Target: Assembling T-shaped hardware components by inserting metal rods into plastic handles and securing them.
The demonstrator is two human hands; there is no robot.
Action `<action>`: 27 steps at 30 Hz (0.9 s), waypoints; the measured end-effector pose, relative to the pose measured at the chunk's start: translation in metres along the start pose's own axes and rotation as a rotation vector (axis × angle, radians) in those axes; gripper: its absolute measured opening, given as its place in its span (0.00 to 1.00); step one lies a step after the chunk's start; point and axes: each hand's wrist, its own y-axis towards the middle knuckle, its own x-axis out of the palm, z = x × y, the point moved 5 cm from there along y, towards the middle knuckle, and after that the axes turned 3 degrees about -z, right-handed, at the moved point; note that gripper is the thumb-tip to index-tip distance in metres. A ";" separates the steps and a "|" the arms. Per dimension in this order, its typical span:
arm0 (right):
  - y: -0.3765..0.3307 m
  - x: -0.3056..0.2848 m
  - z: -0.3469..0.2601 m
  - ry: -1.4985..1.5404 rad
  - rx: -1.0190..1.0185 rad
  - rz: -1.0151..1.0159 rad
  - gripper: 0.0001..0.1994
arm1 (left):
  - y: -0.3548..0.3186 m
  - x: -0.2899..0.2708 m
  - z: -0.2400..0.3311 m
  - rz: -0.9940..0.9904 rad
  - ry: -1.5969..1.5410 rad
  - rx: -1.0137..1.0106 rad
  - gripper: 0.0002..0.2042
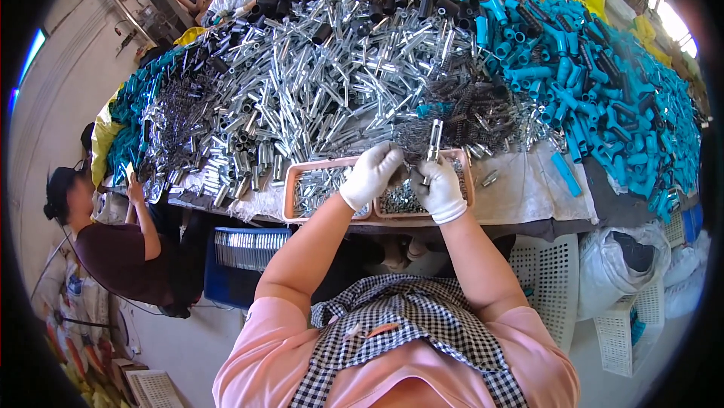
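Right hand (pixel 441 191), white glove, fingers clamped on the lower end of a short metal tube (pixel 434 142), over the far edge of the orange tray (pixel 289 195). Tube long axis runs 12–6 o'clock, near upright, free end pointing to 12; whether that end is slotted is unclear. Left hand (pixel 369 174) sits at 9 o'clock of the tube, just beside it, fingers curled together, possibly pinching a small part, can't tell. Right hand is nearer, already on the tube. Tray holds small silver parts; heap of silver tubes (pixel 339 69) beyond at 12, teal plastic fittings (pixel 596 84) at 2 on the bench.
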 end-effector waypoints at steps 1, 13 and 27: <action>0.000 0.002 -0.001 -0.040 0.000 -0.031 0.06 | 0.000 0.002 0.006 0.083 0.300 0.153 0.17; 0.000 -0.008 -0.003 -0.053 -0.037 0.072 0.06 | -0.009 0.018 0.018 0.168 0.337 -0.175 0.15; -0.001 -0.008 -0.003 -0.003 -0.134 0.026 0.08 | -0.020 0.018 0.030 0.353 1.093 0.413 0.15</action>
